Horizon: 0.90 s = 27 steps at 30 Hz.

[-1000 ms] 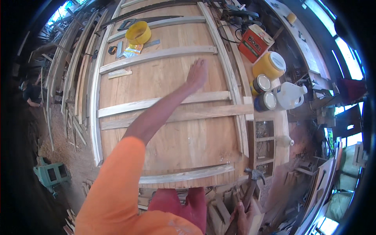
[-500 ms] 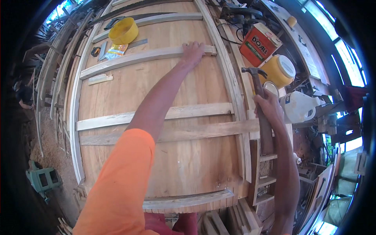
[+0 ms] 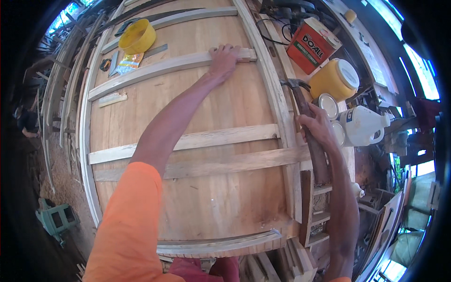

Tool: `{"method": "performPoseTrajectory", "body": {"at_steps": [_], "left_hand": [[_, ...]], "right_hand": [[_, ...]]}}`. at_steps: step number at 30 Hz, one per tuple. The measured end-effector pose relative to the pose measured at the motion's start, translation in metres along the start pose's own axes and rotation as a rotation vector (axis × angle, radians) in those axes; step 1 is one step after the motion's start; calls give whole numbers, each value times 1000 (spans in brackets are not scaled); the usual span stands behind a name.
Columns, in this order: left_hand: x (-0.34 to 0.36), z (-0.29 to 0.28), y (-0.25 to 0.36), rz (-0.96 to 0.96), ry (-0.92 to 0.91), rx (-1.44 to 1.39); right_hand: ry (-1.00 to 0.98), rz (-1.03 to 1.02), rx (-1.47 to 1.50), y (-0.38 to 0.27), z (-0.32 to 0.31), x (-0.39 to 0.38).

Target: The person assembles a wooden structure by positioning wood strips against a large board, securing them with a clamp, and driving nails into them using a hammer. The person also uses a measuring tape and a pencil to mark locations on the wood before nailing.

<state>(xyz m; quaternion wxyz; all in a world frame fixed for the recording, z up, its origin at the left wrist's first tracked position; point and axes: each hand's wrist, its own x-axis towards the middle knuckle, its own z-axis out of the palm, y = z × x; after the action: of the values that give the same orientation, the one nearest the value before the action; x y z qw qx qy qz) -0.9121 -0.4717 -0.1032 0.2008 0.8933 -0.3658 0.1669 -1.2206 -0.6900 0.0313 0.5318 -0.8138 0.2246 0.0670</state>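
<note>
My left hand is closed over the right end of a pale wooden slat, which crosses a plywood panel framed with wooden strips. My right hand, on the right side of the panel, grips a claw hammer by its dark wooden handle. The hammer's metal head points away from me, beyond the hand. Part of the handle is hidden under my fingers. Two more slats, a light one and a browner one, cross the panel nearer to me.
A yellow tape roll or ring-shaped tub, a small packet and a metal blade lie at far left. Right of the panel stand a red can, a yellow jar, round tins and a white jug.
My right hand and the hammer have shifted slightly left, nearer the panel's edge, and more of the round tins shows. My left hand stays on the slat. The view has shifted a little.
</note>
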Motion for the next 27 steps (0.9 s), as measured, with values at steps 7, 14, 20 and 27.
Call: {"method": "performPoseTrajectory", "body": {"at_steps": [7,14,20,27], "left_hand": [[-1,-6,1,-6,5,-31],[3,-9,0,14,-13,-47],[7,-10,-8,18,-45,-10],[7,-1,-4,26,19,-49]], "right_hand": [[-52,-21,25,6,-12,6],[-49,-44,-17,22,-18,15],[-30,-35,-4,15,-8,8],[230,119,135,26,-24,36]]}}
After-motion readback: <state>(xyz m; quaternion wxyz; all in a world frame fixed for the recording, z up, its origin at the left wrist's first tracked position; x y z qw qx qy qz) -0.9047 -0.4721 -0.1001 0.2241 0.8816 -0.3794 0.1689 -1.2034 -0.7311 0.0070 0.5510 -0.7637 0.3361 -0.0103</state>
